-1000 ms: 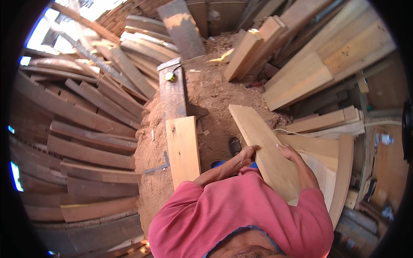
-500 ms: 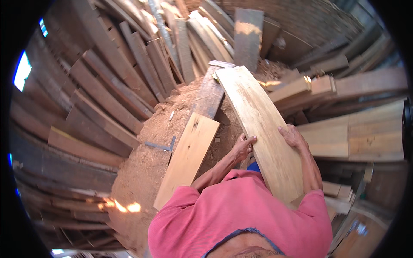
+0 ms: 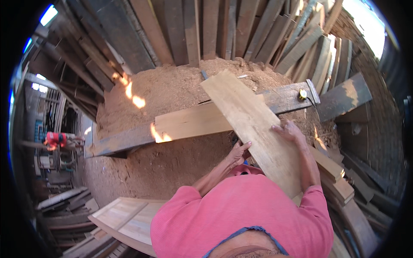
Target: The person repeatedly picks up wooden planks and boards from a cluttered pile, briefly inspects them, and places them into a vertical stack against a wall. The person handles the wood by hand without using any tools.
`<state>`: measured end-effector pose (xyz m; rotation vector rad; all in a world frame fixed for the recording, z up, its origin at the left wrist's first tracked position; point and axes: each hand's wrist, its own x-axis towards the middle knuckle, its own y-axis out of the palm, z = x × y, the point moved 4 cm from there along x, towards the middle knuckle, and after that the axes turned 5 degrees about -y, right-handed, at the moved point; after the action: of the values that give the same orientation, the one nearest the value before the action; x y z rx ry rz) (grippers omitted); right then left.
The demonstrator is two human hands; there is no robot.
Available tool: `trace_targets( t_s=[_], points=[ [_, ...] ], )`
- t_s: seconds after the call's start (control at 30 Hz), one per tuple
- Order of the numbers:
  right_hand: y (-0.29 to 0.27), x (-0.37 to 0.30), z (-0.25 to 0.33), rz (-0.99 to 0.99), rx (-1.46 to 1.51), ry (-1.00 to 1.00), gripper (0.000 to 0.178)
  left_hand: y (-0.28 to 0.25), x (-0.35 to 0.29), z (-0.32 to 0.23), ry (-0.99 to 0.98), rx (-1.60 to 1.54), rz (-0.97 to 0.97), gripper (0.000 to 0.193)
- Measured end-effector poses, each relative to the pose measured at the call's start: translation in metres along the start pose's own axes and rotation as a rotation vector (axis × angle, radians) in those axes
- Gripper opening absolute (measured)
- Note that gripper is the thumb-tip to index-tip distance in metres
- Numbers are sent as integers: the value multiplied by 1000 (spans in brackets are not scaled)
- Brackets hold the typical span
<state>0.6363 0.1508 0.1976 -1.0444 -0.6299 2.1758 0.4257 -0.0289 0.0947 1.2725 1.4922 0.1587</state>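
Observation:
A wide, pale wooden board [image 3: 254, 122] slants in front of me, held up by both hands. My left hand [image 3: 239, 154] grips its left edge, thumb on top and fingers underneath. My right hand [image 3: 289, 131] is closed around the right edge, a bit farther up. Beyond, a second pale board [image 3: 189, 122] lies along a long, dark wooden bench [image 3: 124, 139]. The held board hides part of both. On the bench's right part sits a yellow tape measure [image 3: 303, 94].
Sawdust [image 3: 172, 86] is heaped behind the bench. Dark planks [image 3: 209, 34] lean upright along the far side. Boards [image 3: 329, 165] are stacked at my right. A pale panelled piece [image 3: 124, 215] lies at lower left. A person in red [image 3: 56, 139] is far left.
My view has swung left, so the bench now runs across in front of me. The board stays in both hands and has turned along with me.

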Motion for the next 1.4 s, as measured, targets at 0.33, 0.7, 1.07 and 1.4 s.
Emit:
trace_targets(
  t_s=[0.33,0.7,1.07,1.4],
  points=[
    [84,166,165,310,-448,-393,86,-99,-35,-11,187,-322,-137,61],
    [91,275,216,34,-470,-605,65,-158,23,-85,-200,254,-388,31],
    [-8,211,-66,-291,-109,87,54,-110,75,-161,296,1811,-629,84],
    [-68,169,-227,-384,-88,580,85,-72,144,-159,-376,1920,-588,108]
  ],
)
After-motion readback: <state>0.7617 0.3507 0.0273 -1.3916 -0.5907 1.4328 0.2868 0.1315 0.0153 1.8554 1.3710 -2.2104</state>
